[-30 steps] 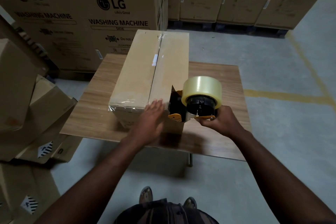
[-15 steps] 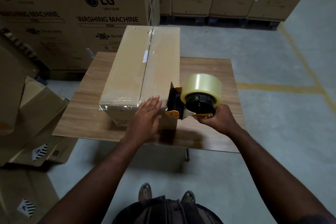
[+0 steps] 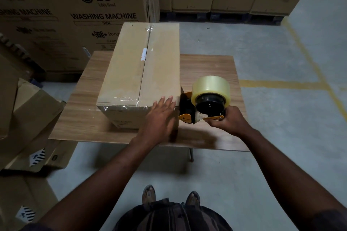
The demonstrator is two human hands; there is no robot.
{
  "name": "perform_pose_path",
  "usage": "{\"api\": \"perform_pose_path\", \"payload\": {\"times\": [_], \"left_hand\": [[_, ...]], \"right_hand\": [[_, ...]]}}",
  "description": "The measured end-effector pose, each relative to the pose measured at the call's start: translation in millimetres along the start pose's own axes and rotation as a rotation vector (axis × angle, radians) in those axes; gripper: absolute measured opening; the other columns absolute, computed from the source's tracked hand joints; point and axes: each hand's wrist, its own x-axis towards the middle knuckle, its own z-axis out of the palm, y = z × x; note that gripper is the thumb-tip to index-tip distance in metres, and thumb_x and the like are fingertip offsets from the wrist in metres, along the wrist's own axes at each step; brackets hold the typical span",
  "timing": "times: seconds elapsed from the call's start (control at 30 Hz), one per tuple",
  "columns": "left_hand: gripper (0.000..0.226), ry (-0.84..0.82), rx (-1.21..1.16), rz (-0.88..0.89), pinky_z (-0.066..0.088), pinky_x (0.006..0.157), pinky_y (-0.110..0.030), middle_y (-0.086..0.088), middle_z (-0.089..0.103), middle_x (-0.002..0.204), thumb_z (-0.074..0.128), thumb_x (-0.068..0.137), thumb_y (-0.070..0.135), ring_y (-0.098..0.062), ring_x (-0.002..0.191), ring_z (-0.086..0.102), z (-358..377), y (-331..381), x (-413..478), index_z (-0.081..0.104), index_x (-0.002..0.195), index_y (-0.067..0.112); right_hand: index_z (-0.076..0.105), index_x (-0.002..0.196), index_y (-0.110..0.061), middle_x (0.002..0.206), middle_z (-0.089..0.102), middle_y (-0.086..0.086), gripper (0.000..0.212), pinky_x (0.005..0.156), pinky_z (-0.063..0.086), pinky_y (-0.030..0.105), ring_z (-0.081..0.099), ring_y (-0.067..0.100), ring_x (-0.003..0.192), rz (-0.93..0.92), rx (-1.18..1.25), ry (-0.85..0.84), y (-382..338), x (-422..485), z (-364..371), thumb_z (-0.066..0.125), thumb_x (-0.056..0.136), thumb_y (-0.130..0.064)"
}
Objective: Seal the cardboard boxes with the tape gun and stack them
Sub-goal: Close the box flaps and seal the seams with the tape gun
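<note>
The tape gun (image 3: 204, 103) has slid just past the near right corner of the cardboard box (image 3: 139, 71) on the desk (image 3: 210, 67); the right hand (image 3: 227, 122) grips it, the left hand (image 3: 159, 116) (fingers straight) presses the tape (image 3: 122, 101) down, so it probably needs only cutting

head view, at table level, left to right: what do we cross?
Loose cardboard pile → taped cardboard box → tape gun → yellow floor line. Hands left out: the left hand overlaps the box, the right hand overlaps the tape gun.
</note>
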Motion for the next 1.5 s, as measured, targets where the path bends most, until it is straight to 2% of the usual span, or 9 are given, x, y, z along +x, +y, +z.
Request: {"api": "perform_pose_path", "payload": {"times": [0.23,0.43,0.6,0.73,0.83,0.93,1.23,1.4,1.5], "left_hand": [[0.067,0.029,0.002,0.0,0.021,0.123,-0.048,-0.008,0.04,0.157,0.065,0.084,0.005,-0.034,0.148,0.031,6.0,1.2,1.6,0.046,0.148,0.007],[0.064,0.041,0.019,0.033,0.028,0.121,-0.05,-0.007,0.042,0.157,0.068,0.088,0.009,-0.031,0.147,0.034,8.4,-2.3,0.2,0.047,0.148,0.01],[0.061,0.054,0.008,0.021,0.029,0.12,-0.049,-0.007,0.043,0.156,0.068,0.091,0.012,-0.03,0.147,0.035,9.7,-4.1,0.4,0.048,0.148,0.01],[0.061,0.053,0.008,0.028,0.024,0.122,-0.045,-0.005,0.041,0.157,0.067,0.092,0.014,-0.028,0.148,0.032,10.3,-5.1,-0.1,0.047,0.149,0.012],[0.061,0.05,-0.002,0.017,0.022,0.123,-0.043,-0.003,0.039,0.158,0.065,0.093,0.015,-0.026,0.149,0.03,9.5,-4.3,0.5,0.044,0.15,0.013],[0.063,0.053,-0.001,0.014,0.023,0.123,-0.046,-0.006,0.041,0.157,0.064,0.089,0.012,-0.029,0.148,0.032,9.0,-2.6,1.7,0.045,0.149,0.01],[0.064,0.081,-0.032,-0.002,0.022,0.122,-0.05,-0.008,0.042,0.157,0.06,0.086,0.024,-0.032,0.148,0.031,16.9,-0.4,0.0,0.047,0.147,0.008],[0.061,0.161,-0.096,-0.046,0.022,0.122,-0.044,-0.004,0.046,0.154,0.065,0.09,0.037,-0.026,0.148,0.033,24.2,-0.1,1.0,0.054,0.144,0.012],[0.054,0.268,-0.204,-0.155,0.027,0.119,-0.04,0.0,0.057,0.144,0.065,0.089,0.047,-0.022,0.142,0.043,27.6,6.5,4.9,0.065,0.131,0.014]], "right_hand": [[0.072,0.087,-0.024,0.072,0.073,-0.013,0.044,0.063,0.057,0.035,0.07,0.004,0.07,0.008,-0.021,0.029,2.7,-2.8,2.9,0.081,0.061,-0.059],[0.066,0.075,-0.03,0.064,0.068,-0.023,0.028,0.056,0.046,0.025,0.066,0.001,0.062,0.004,-0.063,0.038,3.6,-10.2,-3.6,0.089,0.068,-0.044],[0.068,0.079,-0.033,0.068,0.068,-0.028,0.026,0.056,0.043,0.018,0.067,-0.001,0.066,-0.016,-0.121,0.022,6.2,-11.8,-7.8,0.086,0.069,-0.048],[0.065,0.073,-0.033,0.063,0.066,-0.026,0.025,0.056,0.043,0.02,0.066,-0.001,0.062,-0.009,-0.12,-0.01,12.0,-9.6,-7.6,0.085,0.069,-0.048],[0.07,0.084,-0.031,0.072,0.071,-0.024,0.031,0.061,0.05,0.024,0.069,-0.001,0.07,-0.02,-0.111,-0.044,9.2,-1.5,-7.0,0.084,0.067,-0.053],[0.065,0.082,-0.041,0.074,0.07,-0.028,0.025,0.064,0.051,0.024,0.068,-0.002,0.074,-0.055,-0.157,-0.066,-5.0,6.6,-6.6,0.087,0.07,-0.047],[0.065,0.084,-0.025,0.086,0.071,-0.002,0.048,0.063,0.041,0.03,0.065,0.022,0.081,0.157,-0.592,-0.277,37.3,-6.7,9.7,0.077,0.07,-0.068],[0.065,0.071,-0.019,0.067,0.066,-0.005,0.046,0.056,0.041,0.03,0.063,0.016,0.069,0.377,-0.283,-0.151,59.7,-25.4,48.2,0.079,0.074,-0.063],[0.053,0.055,-0.018,0.049,0.054,-0.007,0.056,0.054,0.036,0.031,0.054,0.014,0.055,0.509,-0.053,-0.016,61.8,-24.9,58.8,0.08,0.077,-0.061]]}}
